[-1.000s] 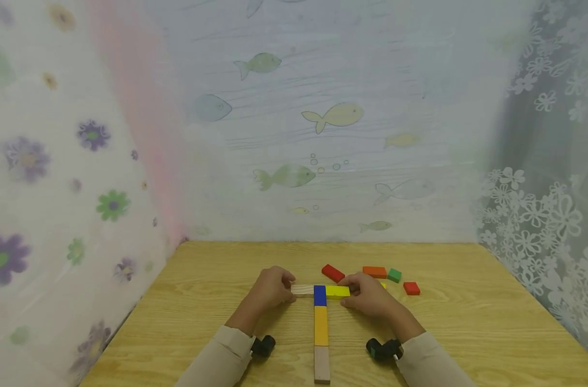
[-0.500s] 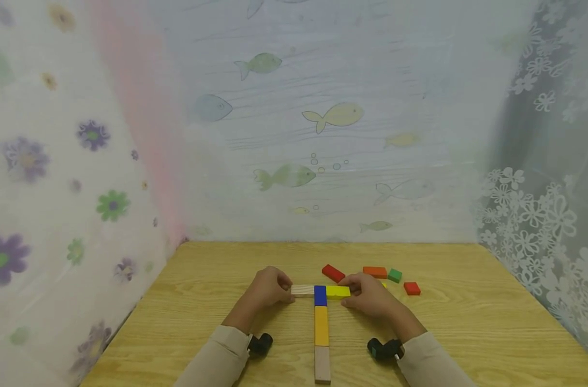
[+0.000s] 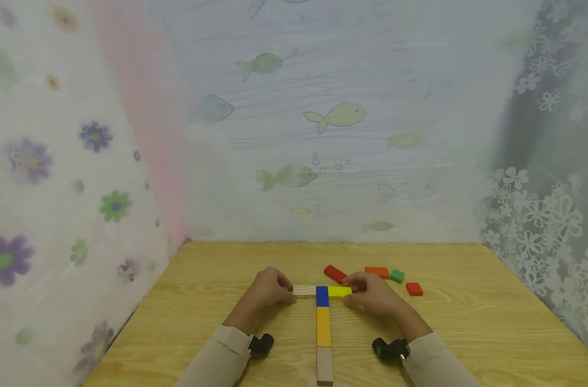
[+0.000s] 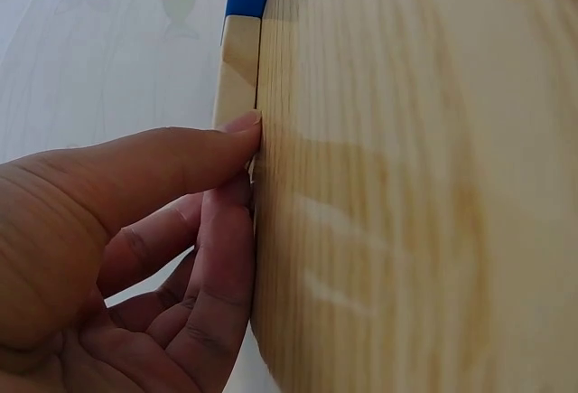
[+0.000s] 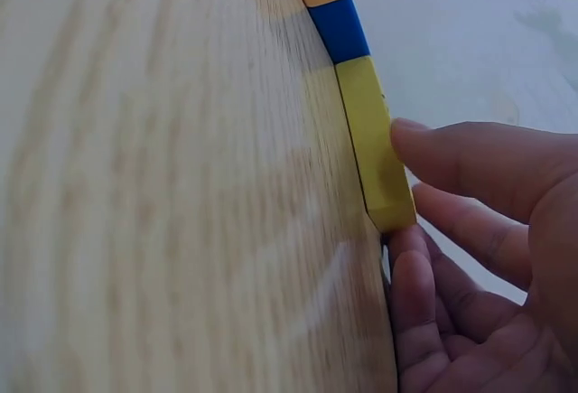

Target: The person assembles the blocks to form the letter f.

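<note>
In the head view, a T of blocks lies flat on the table. My left hand (image 3: 270, 286) pinches the outer end of the plain wood block (image 3: 304, 291), thumb on the near side in the left wrist view. Between that block and the yellow block (image 3: 339, 293) sits the blue block (image 3: 322, 296), touching both. My right hand (image 3: 377, 294) holds the yellow block's outer end; its thumb (image 5: 433, 145) touches the block, with curled fingers at the end face. The stem continues toward me with an orange-yellow block (image 3: 323, 327) and a brownish wood block (image 3: 324, 365).
Behind my right hand lie a red block (image 3: 335, 274), an orange block (image 3: 377, 272) and a small green block (image 3: 397, 276). A shorter red block (image 3: 414, 289) is farther right. The wooden table (image 3: 216, 258) ends at a printed curtain (image 3: 284, 140).
The head view has shifted very slightly. A bit of yellow visible behind my right hand earlier is now hidden. Both hands keep their places on the blocks.
</note>
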`<state>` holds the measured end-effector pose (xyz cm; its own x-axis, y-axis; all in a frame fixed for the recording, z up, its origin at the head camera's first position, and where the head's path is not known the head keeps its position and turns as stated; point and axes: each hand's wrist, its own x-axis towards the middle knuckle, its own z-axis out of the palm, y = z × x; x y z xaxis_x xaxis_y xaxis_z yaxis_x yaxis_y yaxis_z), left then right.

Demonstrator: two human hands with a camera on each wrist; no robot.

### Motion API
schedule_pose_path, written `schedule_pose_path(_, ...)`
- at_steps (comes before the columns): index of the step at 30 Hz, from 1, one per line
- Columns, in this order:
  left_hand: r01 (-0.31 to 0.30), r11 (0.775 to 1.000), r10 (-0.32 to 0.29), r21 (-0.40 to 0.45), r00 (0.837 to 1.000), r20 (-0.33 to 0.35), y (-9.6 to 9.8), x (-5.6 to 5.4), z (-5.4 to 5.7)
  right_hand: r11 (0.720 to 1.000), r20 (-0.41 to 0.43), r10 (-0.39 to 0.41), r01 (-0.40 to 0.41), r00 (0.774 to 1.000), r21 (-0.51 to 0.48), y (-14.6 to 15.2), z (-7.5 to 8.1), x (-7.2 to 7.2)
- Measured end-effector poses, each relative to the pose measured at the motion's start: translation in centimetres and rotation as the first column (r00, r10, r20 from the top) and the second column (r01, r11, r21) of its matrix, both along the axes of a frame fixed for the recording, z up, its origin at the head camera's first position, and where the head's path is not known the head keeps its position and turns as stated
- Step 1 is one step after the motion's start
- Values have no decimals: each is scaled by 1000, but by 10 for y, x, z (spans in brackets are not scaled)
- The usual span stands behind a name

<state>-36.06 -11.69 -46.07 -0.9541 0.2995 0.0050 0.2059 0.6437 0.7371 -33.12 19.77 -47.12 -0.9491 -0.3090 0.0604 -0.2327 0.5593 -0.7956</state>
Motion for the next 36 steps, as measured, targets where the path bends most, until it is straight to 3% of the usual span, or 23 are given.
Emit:
schedule_pose_path(11,9,1000,-9,5,1000,-4,2,0,0,990,-48,-131,134,990,51,-3,13,-1)
schedule_pose_path(18,22,1000,-22,1,1000,-9,1,-2,-1,989,-72,-119,124,990,78,1,20,-5)
schedule_pose_path(25,22,1000,-22,7,1000,-5,0,-2,-1,984,-94,-97,109,991,139,-2,21,-23)
schedule_pose_path(36,17,999,-18,27,1000,11,-2,-1,-3,972,-69,7,10,998,235,-15,24,-45)
